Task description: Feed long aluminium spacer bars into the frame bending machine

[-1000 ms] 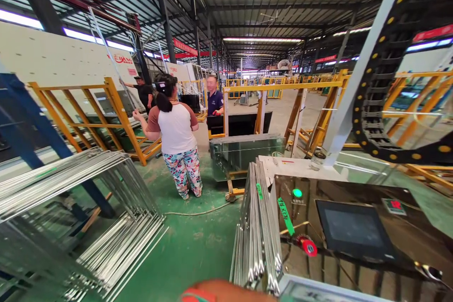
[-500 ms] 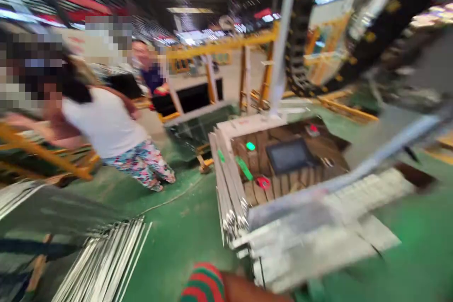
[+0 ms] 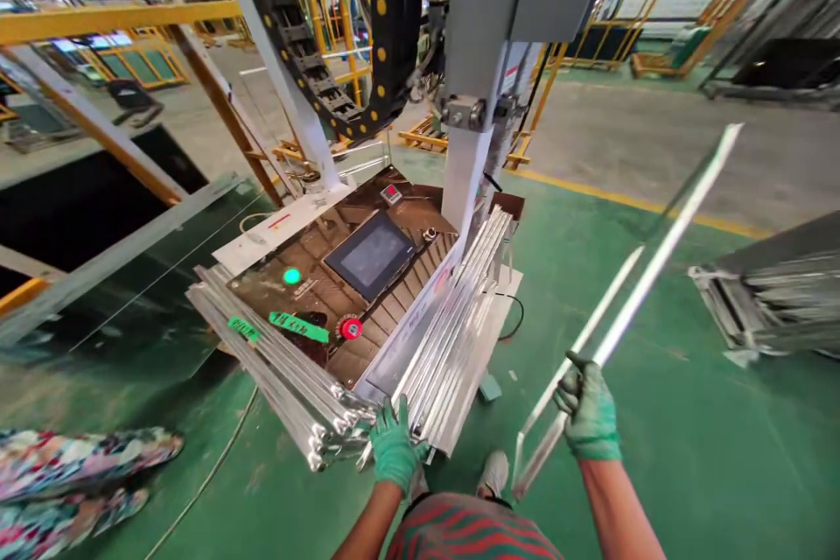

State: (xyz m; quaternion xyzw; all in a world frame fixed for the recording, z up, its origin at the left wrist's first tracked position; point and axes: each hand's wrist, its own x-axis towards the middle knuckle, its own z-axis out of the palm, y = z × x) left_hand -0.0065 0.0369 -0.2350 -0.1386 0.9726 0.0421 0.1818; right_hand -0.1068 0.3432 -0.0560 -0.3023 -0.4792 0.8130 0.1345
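Observation:
Both my hands wear green gloves. My right hand (image 3: 586, 407) is closed around a long aluminium spacer frame (image 3: 660, 269) that slants up to the right, its lower corner near the floor by my foot. My left hand (image 3: 394, 448) rests on the near corner of a stack of similar aluminium frames (image 3: 452, 328) leaning against a machine console (image 3: 315, 284). The console carries a dark touch screen (image 3: 371, 255), a lit green button (image 3: 291, 276) and a red stop button (image 3: 350, 328). A second bundle of frames (image 3: 276, 359) leans on the console's left side.
A grey machine column (image 3: 482, 79) and a black cable chain (image 3: 315, 79) rise behind the console. Glass sheets on a yellow rack (image 3: 98, 219) stand left. Another person's patterned trouser legs (image 3: 72, 472) show at bottom left. More frames (image 3: 774, 302) lie right. The floor is green.
My view has swung right and down from the people at the glass racks onto the console. Both gloved hands have come into view, the right one holding a spacer frame.

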